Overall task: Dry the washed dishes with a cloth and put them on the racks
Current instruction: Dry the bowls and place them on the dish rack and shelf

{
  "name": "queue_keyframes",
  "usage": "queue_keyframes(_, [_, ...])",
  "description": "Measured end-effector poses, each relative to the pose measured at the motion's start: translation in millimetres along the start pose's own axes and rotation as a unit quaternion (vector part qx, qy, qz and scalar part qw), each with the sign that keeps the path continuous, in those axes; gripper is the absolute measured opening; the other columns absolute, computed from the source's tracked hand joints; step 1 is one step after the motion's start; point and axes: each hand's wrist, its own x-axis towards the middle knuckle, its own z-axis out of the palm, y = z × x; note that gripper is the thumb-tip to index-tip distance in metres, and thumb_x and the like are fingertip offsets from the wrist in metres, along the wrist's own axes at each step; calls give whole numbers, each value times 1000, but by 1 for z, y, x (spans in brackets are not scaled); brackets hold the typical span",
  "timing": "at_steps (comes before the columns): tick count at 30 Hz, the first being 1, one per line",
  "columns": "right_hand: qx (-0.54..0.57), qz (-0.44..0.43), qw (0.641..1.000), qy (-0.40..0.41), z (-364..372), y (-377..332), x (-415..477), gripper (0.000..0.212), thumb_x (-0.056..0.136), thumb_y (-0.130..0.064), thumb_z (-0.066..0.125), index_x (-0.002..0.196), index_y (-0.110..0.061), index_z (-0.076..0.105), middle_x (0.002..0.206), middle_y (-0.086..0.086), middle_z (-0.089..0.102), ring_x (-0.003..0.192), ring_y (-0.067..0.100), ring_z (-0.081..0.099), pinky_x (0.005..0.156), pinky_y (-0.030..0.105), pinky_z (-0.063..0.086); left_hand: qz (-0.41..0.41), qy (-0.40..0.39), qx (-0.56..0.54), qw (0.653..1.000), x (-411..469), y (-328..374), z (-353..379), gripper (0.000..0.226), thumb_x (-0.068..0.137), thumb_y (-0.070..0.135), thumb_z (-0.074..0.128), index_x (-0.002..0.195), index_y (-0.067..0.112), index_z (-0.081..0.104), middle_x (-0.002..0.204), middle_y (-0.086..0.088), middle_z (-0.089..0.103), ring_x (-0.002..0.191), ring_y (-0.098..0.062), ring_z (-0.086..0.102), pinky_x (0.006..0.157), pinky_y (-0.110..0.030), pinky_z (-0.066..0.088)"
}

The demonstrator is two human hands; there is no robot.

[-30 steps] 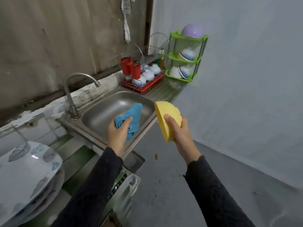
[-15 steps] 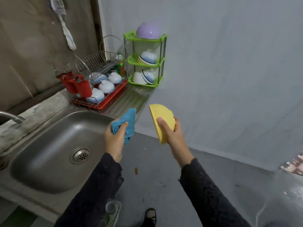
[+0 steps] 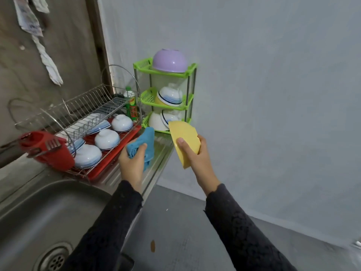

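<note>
- The left hand (image 3: 131,165) squeezes a blue cloth (image 3: 143,145).
- The right hand (image 3: 197,155) holds a yellow bowl (image 3: 184,137) near the green rack (image 3: 166,102).

We look down into a steel sink (image 3: 39,212), its round drain (image 3: 55,262) at the lower left corner. The ridged steel drainboard (image 3: 163,147) runs off from the sink toward the far corner. A green bottle (image 3: 131,106) with a red label stands upright back there, close to the wall. Pale rags (image 3: 46,61) hang down the brown wall (image 3: 74,55) on the left. On the right we see a plain grey wall (image 3: 273,94), and below it a grey floor (image 3: 185,222) with one small brown spot (image 3: 152,246).
</note>
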Motion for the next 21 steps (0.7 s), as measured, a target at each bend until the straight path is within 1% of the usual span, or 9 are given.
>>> queue_keyframes(3, [-7, 6, 1000, -5, 3, 8, 35, 97, 55, -78, 72, 137, -39, 37, 137, -5, 48, 120, 16, 54, 82, 26, 51, 1, -4, 5, 1000, 23, -7, 16, 19, 87, 16, 69, 106, 18, 70, 108, -3, 72, 101, -21, 69, 91, -41, 56])
queue_keyframes(6, [-4, 13, 1000, -5, 8, 20, 73, 102, 55, -80, 73, 140, -39, 37, 141, -4, 47, 124, 18, 52, 98, 40, 53, -8, 14, -1, 1000, 49, -15, 31, 19, 87, 14, 68, 106, 14, 69, 106, -7, 72, 99, -24, 70, 86, -38, 57])
queue_keyframes(9, [-11, 8, 1000, -20, 17, 30, 115, 114, 49, -87, 75, 145, -38, 35, 143, -5, 45, 127, 19, 51, 105, 48, 50, -6, 28, 2, 1000, 80, -23, 49, 13, 87, 14, 68, 99, 18, 69, 104, -6, 72, 99, -23, 69, 87, -38, 57])
queue_keyframes(11, [-10, 0, 1000, -22, 24, 32, 142, 122, 45, -89, 75, 148, -37, 33, 146, -5, 44, 129, 19, 50, 107, 48, 49, 3, 37, 0, 999, 98, -24, 61, 15, 89, 10, 66, 94, 23, 67, 102, -4, 70, 97, -22, 68, 82, -33, 56])
queue_keyframes(12, [-6, -5, 1000, -22, 28, 32, 155, 124, 46, -88, 76, 150, -37, 32, 147, -5, 43, 130, 19, 49, 107, 48, 48, 7, 44, -4, 999, 108, -25, 67, 17, 89, 8, 66, 95, 25, 66, 104, -5, 70, 98, -22, 67, 83, -33, 55])
queue_keyframes(14, [-2, -30, 999, -27, 34, 29, 187, 119, 51, -81, 79, 151, -37, 32, 148, -8, 39, 132, 18, 46, 109, 48, 47, 19, 63, -10, 998, 133, -26, 85, 19, 90, 9, 66, 99, 26, 65, 109, -6, 69, 102, -23, 66, 91, -38, 55])
queue_keyframes(16, [-13, -68, 997, -25, 40, 21, 214, 114, 54, -76, 81, 150, -41, 31, 149, -13, 36, 134, 15, 43, 109, 47, 46, 28, 71, -3, 997, 153, -23, 98, 18, 91, 11, 66, 99, 28, 65, 105, -3, 69, 102, -21, 66, 93, -37, 54])
queue_keyframes(19, [-60, -128, 990, -15, 49, 9, 257, 113, 58, -73, 81, 152, -39, 27, 149, -18, 30, 136, 9, 37, 114, 45, 41, 42, 84, 5, 996, 183, -20, 119, 18, 91, 12, 66, 93, 30, 64, 96, 6, 69, 96, -16, 66, 88, -32, 53])
queue_keyframes(21, [-105, -164, 981, -15, 58, 8, 278, 114, 60, -69, 81, 153, -32, 26, 153, -12, 27, 139, 13, 32, 116, 44, 35, 51, 103, 0, 993, 197, -18, 128, 16, 92, 12, 66, 95, 27, 63, 93, 8, 66, 88, -9, 65, 81, -26, 52])
